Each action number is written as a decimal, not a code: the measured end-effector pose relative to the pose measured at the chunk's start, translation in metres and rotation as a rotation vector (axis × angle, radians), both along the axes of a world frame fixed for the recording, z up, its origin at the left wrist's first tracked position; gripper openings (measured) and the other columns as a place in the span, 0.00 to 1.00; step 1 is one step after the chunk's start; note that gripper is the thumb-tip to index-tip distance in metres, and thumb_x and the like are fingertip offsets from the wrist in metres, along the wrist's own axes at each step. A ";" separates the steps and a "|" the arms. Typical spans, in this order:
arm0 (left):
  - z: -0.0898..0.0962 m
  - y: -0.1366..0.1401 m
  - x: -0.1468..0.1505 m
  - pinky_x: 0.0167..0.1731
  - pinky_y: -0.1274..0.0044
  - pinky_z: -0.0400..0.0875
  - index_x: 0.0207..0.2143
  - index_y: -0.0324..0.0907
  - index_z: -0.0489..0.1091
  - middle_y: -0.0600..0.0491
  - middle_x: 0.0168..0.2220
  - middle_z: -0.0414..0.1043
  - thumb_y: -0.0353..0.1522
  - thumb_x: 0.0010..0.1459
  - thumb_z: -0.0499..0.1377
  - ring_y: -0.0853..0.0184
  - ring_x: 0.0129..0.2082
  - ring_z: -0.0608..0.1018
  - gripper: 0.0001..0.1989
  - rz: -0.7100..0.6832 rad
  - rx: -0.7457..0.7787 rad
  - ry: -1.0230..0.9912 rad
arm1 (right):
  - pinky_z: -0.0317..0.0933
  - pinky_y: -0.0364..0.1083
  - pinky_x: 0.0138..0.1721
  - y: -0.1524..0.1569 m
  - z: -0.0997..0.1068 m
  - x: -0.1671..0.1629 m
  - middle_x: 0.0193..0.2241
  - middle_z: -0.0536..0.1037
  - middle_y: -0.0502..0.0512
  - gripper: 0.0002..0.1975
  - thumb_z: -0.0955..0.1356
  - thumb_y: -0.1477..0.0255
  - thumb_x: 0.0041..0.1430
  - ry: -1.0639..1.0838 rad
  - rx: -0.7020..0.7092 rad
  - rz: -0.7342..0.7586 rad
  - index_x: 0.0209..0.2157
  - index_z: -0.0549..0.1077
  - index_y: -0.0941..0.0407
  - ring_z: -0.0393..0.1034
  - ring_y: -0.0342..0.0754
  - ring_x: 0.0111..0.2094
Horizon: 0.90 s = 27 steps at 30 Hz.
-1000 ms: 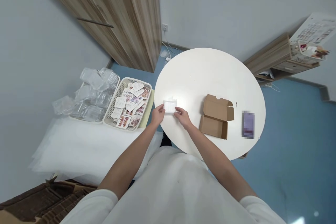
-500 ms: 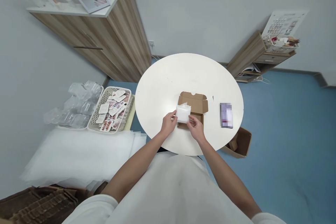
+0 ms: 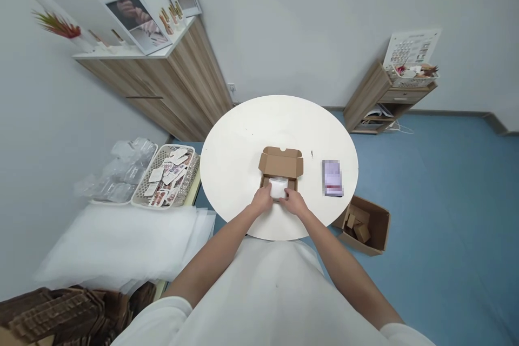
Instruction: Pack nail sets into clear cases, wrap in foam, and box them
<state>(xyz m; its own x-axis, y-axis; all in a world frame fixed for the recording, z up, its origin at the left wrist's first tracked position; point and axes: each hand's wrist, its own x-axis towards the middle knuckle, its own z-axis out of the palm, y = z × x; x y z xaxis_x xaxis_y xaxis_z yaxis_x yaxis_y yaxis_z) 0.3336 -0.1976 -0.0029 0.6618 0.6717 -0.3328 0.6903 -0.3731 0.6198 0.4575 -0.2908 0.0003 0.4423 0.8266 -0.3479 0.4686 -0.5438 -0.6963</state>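
Observation:
A small white foam-wrapped packet (image 3: 278,188) sits within the opening of a brown cardboard box (image 3: 281,165), whose lid is folded back away from me. My left hand (image 3: 263,198) grips the packet's left side, its fingers partly inside the box. On the opposite side, my right hand (image 3: 294,202) has its fingers closed on the packet's right edge. The box rests on a round white table (image 3: 243,124). Whether the packet touches the box bottom is hidden.
A purple, pixelated item (image 3: 332,178) lies at the table's right. Below the right edge stands a carton (image 3: 377,227) with small boxes inside. At left are a basket of cards (image 3: 190,181), white foam sheets (image 3: 130,238) and flattened brown cardboard (image 3: 60,319).
Both hands have lowered the packet from above the box into its opening. The camera view has shifted, so the table and box appear further left.

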 end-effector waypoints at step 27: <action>0.031 0.079 0.011 0.33 0.74 0.65 0.45 0.39 0.65 0.45 0.44 0.67 0.55 0.51 0.35 0.64 0.37 0.72 0.36 0.502 -0.605 -0.342 | 0.56 0.43 0.23 0.036 0.010 0.096 0.29 0.71 0.54 0.38 0.47 0.44 0.48 0.692 0.143 -0.299 0.36 0.72 0.56 0.59 0.42 0.21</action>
